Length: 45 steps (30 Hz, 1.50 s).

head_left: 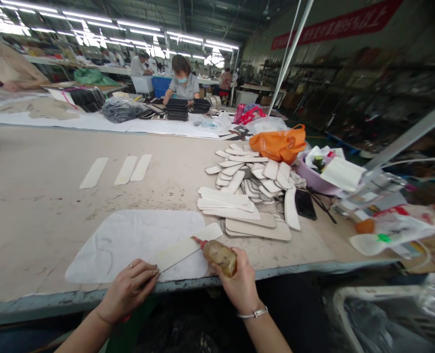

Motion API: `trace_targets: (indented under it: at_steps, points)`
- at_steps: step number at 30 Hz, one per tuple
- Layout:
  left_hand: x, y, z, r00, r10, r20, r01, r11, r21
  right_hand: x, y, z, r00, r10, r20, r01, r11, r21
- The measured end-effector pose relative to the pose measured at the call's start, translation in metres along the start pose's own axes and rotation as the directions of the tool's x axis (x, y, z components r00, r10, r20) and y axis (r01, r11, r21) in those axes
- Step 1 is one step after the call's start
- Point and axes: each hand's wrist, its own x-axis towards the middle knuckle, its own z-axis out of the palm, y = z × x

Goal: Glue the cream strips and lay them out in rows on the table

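My right hand [238, 283] is wrapped round a squeeze bottle [221, 258] of yellowish, glue-like liquid. Its red nozzle points left, with the tip just over or touching a long white strip [181, 250]; which of the two I cannot tell. A faint yellowish film shows on part of the strip. At the strip's near left end, my left hand [132, 287] grips it with fingers pressed together. Beneath the strip lies a white cloth sheet [129, 240] with rounded corners. Three similar pale pieces, among them one white piece [94, 172], rest farther back on the left.
Right of the sheet is a heap of white cut pieces [247, 181], with a black phone [305, 204] alongside. Behind stand an orange bag [279, 144] and a purple basin [313, 174]. A metal post [408, 139] slants across the right. A co-worker [183, 83] sits across the table [34, 206].
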Motion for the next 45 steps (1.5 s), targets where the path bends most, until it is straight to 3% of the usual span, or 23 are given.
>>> trace_targets:
  at_steps: [8,15,20,25,30,36,45]
  points:
    - [0.003,0.001,0.000,0.999,0.024,-0.024,-0.024,1.000,-0.005,0.014,0.020,-0.015,0.992,0.024,-0.127,-0.040,0.991,-0.124]
    - [0.002,0.002,0.000,1.000,-0.012,-0.021,0.013,1.000,0.006,0.016,0.031,-0.018,0.981,-0.061,-0.186,0.014,0.970,-0.242]
    - [0.000,0.005,-0.002,0.999,-0.049,-0.012,0.049,0.999,0.003,0.009,0.015,-0.016,0.969,-0.036,-0.246,0.013,0.996,-0.093]
    - [0.001,0.008,-0.005,0.998,-0.062,-0.014,0.062,0.998,-0.025,-0.007,-0.014,0.003,0.999,-0.014,-0.037,0.020,0.990,0.142]
    - [-0.001,0.007,-0.003,0.998,-0.058,-0.004,0.058,0.998,-0.010,-0.016,-0.034,0.025,0.984,-0.101,0.147,0.072,0.979,0.190]
    - [-0.003,0.005,-0.002,0.998,-0.060,0.003,0.060,0.998,-0.002,-0.017,-0.038,0.030,0.970,-0.097,0.223,0.055,0.981,0.187]
    - [-0.002,0.003,0.000,0.998,-0.053,-0.014,0.053,0.999,-0.001,-0.026,-0.039,0.012,0.963,-0.050,0.263,0.000,0.983,0.185]
